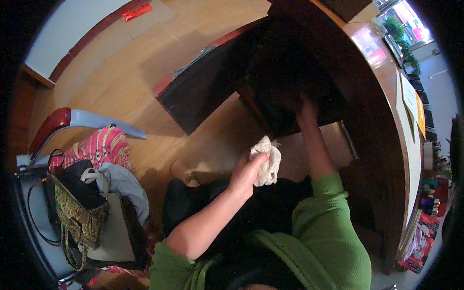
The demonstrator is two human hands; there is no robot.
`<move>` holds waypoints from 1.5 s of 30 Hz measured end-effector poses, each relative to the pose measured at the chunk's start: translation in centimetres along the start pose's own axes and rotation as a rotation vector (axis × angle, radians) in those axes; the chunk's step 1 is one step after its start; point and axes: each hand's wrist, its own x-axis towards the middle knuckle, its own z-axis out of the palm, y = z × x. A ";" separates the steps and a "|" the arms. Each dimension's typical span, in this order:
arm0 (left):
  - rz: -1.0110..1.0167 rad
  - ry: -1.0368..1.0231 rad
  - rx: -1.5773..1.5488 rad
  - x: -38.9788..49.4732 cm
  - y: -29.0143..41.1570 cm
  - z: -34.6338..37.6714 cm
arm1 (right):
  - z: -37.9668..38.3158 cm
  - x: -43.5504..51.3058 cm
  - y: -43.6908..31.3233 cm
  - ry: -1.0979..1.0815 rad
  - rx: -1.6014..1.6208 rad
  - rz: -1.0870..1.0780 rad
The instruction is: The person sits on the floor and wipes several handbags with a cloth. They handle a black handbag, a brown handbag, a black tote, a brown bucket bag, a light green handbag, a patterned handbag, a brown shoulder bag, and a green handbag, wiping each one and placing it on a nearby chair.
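My left hand (245,175) grips a bunched cream cloth (267,165), its thumb pressed over the top and frayed edges hanging loose. It is held above my lap, in front of dark clothing. My right hand (307,110) reaches forward into the deep shadow under a dark wooden desk (380,119). Its fingers fade into the dark, so what they touch or hold is hidden. Close by that hand is a dark, box-like piece (268,116) with a brownish edge. A dark panel (203,98) with a reddish edge stretches to the left of it.
At left, a chair (90,121) with a curved armrest holds a patterned handbag (81,217), a pale tote bag (114,232) and a pink fringed textile (108,146). Papers (407,94) lie on the desktop at right. Red tape (137,12) shows near the wall.
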 end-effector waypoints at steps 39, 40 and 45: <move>0.186 -0.146 0.501 -29.3 -0.5 -6.4 | -1.4 -44.8 -6.0 -1.022 -0.445 -0.328; 0.564 -0.176 0.701 -28.7 -1.2 -5.8 | -0.6 -44.9 -5.4 -1.003 -0.532 -0.392; 0.894 0.354 0.861 -25.1 1.0 -11.9 | -0.6 -40.1 -5.4 -0.765 -0.759 -0.541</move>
